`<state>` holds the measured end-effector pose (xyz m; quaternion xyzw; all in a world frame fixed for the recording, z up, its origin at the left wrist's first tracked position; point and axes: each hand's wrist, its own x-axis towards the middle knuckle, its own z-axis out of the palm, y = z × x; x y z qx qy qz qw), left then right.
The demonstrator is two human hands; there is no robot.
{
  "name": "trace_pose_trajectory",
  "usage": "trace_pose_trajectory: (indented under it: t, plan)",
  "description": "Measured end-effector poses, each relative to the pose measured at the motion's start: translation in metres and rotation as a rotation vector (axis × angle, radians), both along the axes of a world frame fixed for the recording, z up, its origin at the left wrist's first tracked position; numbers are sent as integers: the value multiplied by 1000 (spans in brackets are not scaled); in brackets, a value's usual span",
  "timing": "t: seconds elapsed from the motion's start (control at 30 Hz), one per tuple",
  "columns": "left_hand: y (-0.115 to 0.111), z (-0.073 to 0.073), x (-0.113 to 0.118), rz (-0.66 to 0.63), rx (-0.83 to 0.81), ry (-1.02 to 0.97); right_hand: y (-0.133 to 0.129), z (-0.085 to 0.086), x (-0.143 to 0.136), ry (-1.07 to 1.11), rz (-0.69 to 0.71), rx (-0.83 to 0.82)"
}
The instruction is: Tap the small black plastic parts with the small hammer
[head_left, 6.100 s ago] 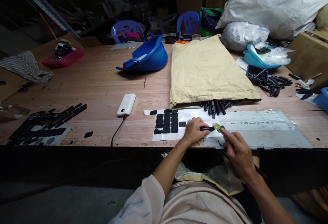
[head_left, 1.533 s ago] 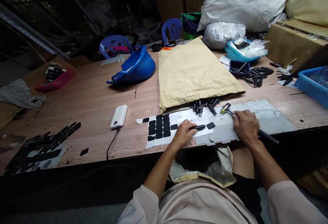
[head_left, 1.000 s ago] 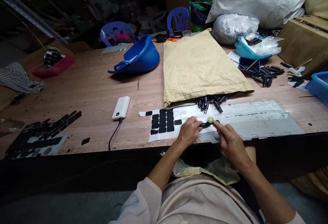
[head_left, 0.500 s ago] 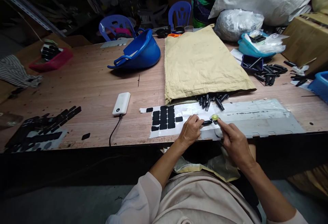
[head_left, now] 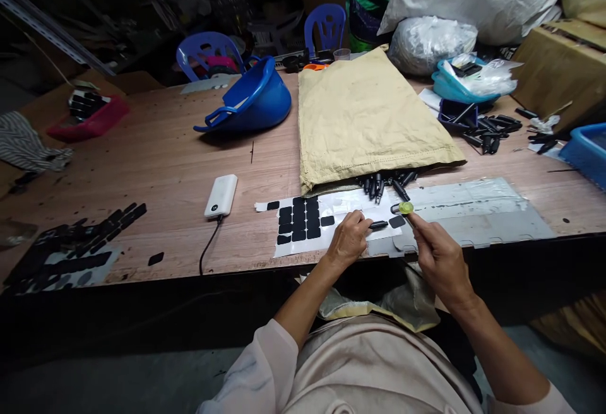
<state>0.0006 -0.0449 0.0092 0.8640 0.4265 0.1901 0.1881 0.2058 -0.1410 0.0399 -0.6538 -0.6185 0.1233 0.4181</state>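
My left hand [head_left: 349, 237] is closed at the white sheet [head_left: 341, 243], pinching a slim black cylindrical piece [head_left: 378, 225] that points right. My right hand [head_left: 440, 253] is wrapped round the handle of a small hammer [head_left: 403, 209]. Its head, part silver and part yellow-green, is raised just right of the black piece and apart from it. Below the head lies a dark rounded patch [head_left: 396, 221]. Black rounded stickers [head_left: 299, 218] cover the sheet left of my left hand. More black cylindrical pieces [head_left: 377, 187] spill from under a tan sack [head_left: 369, 124].
A white power bank [head_left: 221, 195] with a black cable lies to the left. Further back are a tilted blue basin [head_left: 265, 101] and a red tray [head_left: 89, 120]. At right stand a turquoise basin [head_left: 466, 89], a cardboard box [head_left: 558, 67] and loose black pieces [head_left: 495, 130].
The hammer head has lifted and moved right, away from the black piece, baring the dark patch. My left hand keeps its pinch. The whole view has shifted slightly.
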Motion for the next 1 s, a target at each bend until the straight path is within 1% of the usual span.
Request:
trace_pose_trajectory:
  t: [0.07, 0.13, 0.3, 0.37, 0.43, 0.57, 0.67, 0.8, 0.9, 1.0]
  plan:
    - [1, 0, -1, 4, -6, -5, 1, 4, 3, 72, 1, 1]
    - [3, -1, -1, 8, -13, -7, -1, 2, 5, 135, -12, -12]
    - [6, -1, -1, -5, -34, -4, -7, -19, 7, 243, -51, -51]
    - [7, 0, -1, -7, -45, 6, -10, -23, 7, 265, -62, -71]
    - [7, 1, -2, -4, -57, 15, -11, -22, 8, 277, -78, -87]
    - [7, 1, -2, 7, -68, 8, -14, -14, 9, 271, -116, -110]
    - [10, 1, -3, 26, -117, -33, -16, -12, 9, 264, -129, -129]
    - [15, 1, -6, 69, -203, -117, -16, -16, 12, 277, -148, -129]
    - [17, 1, -8, 72, -228, -155, -14, -21, 15, 305, -159, -114]
    - [15, 1, -8, 86, -240, -196, -13, -21, 15, 319, -166, -125]
